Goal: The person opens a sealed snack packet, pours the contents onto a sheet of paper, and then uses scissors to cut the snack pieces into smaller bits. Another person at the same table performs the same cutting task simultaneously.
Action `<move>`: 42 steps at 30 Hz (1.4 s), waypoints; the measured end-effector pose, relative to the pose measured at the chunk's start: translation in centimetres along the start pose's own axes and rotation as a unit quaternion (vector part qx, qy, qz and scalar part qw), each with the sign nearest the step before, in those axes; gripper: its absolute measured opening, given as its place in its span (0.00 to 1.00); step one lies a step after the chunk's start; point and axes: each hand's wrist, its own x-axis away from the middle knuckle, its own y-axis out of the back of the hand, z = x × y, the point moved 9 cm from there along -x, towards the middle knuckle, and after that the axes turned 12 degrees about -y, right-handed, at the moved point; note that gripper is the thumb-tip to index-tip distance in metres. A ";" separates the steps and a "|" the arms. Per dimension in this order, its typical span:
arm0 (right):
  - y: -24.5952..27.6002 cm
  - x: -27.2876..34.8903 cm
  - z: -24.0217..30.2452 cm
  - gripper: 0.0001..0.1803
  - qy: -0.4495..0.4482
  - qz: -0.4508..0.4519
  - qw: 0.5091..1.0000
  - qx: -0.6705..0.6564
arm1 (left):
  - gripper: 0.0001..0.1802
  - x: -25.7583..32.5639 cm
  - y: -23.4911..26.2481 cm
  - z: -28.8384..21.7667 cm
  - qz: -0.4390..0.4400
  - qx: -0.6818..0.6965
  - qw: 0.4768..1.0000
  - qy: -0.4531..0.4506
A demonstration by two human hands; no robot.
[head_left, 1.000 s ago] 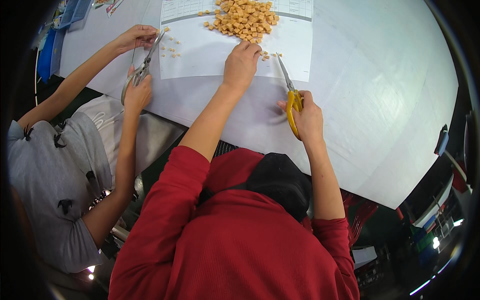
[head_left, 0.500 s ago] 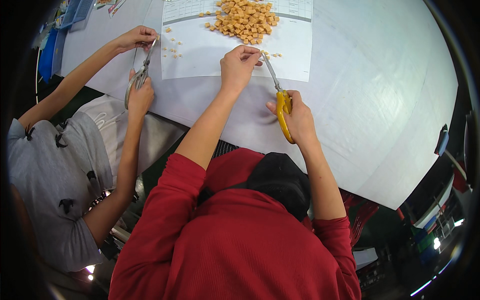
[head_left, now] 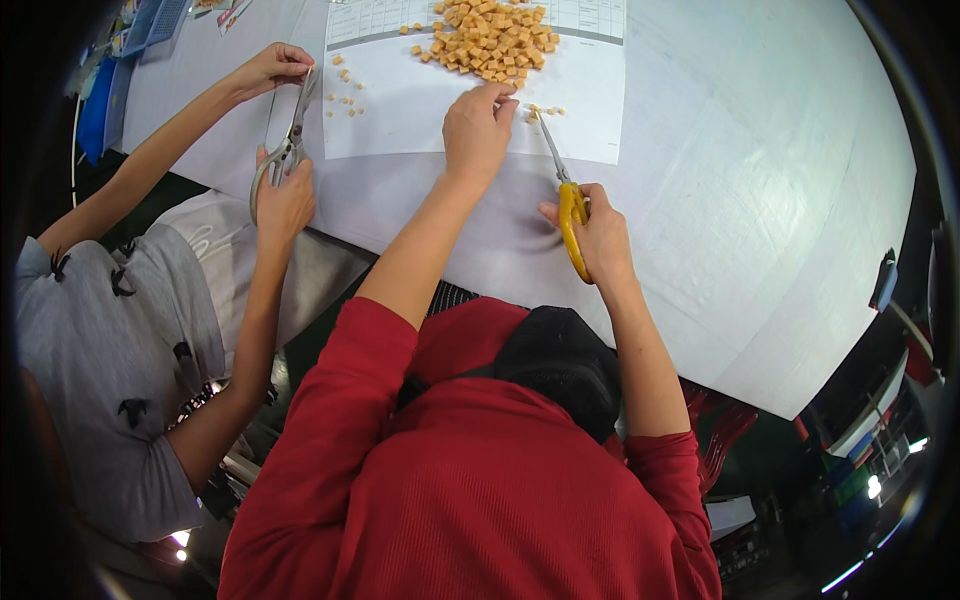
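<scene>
Yellow-handled scissors [head_left: 566, 197], one pair, on the near side of a printed white sheet [head_left: 390, 125]; blades almost together, tips pointing far and slightly left, long axis running from near right to far left. Right hand [head_left: 606, 240]: wrapped round the handles. Left hand [head_left: 476, 135]: fingers drawn narrow at the near edge of a heap of orange-tan cubes [head_left: 490, 42]; whether a cube is pinched cannot be told. Small cut pieces [head_left: 533, 118]: by the blade tips. Table [head_left: 760, 200]: pale, beneath all.
</scene>
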 end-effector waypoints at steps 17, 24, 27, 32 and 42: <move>1.2 1.1 -0.5 0.38 -0.032 0.016 0.999 -0.040 | 0.06 -2.1 -2.5 -2.5 0.048 -0.186 0.964 -0.184; 1.0 1.1 -0.3 0.36 -0.006 0.018 0.998 -0.054 | 0.10 -2.1 -1.7 -2.3 0.062 -0.164 0.972 -0.158; 0.3 1.6 0.3 0.37 -0.016 0.066 0.996 -0.056 | 0.12 -1.6 -0.4 -0.1 0.068 0.043 0.997 0.014; 0.1 2.4 1.8 0.35 0.052 0.035 0.994 -0.092 | 0.11 2.4 -1.9 3.1 0.035 0.481 0.811 0.331; 0.0 2.5 2.2 0.39 0.048 0.028 0.998 -0.007 | 0.17 4.0 -2.1 2.3 0.022 0.565 0.746 0.352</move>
